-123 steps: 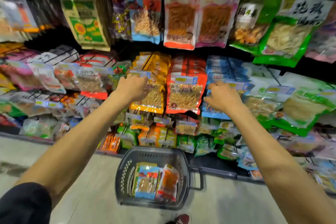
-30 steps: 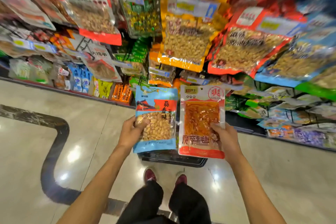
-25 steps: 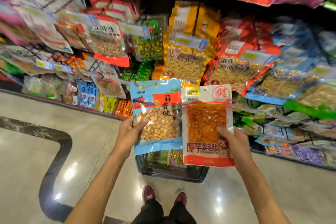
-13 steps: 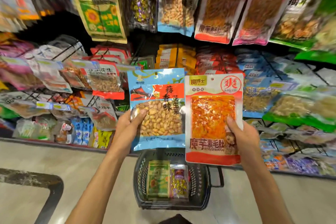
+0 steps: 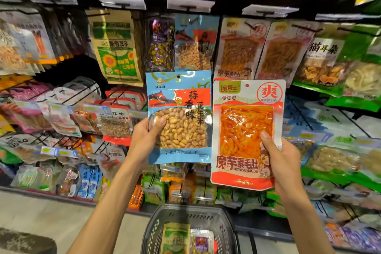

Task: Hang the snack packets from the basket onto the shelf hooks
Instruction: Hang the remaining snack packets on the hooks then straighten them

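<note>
Head camera. Blue peanut packet: upright before the shelf hooks, left grip curled round its lower left edge, thumb on the clear window. Red konjac packet: just beside it, right grip pinching its lower right edge. Basket: on the floor below, holding a green packet and a purple packet. Hung peanut packet: directly above.

Head camera faces the shelf closely; angled downward.
</note>
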Tool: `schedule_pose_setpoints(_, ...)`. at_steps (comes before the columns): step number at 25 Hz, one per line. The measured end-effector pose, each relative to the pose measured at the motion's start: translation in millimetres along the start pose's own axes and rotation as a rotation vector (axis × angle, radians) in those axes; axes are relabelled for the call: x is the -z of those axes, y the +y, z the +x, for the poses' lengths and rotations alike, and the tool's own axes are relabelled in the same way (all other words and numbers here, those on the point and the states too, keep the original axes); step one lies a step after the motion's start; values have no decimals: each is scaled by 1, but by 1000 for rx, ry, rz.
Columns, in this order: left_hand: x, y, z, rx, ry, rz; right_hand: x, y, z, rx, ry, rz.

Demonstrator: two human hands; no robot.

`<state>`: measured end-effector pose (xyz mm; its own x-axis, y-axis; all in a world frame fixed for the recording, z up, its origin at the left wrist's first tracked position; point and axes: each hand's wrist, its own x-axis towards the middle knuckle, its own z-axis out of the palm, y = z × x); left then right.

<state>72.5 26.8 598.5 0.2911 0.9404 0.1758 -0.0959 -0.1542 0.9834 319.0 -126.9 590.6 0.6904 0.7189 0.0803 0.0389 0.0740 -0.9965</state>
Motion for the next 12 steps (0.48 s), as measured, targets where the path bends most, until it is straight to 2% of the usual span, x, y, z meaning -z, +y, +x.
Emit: schedule_pose_setpoints(12,-22,41,79,-177,21,17,6,-45,76,86,61,64)
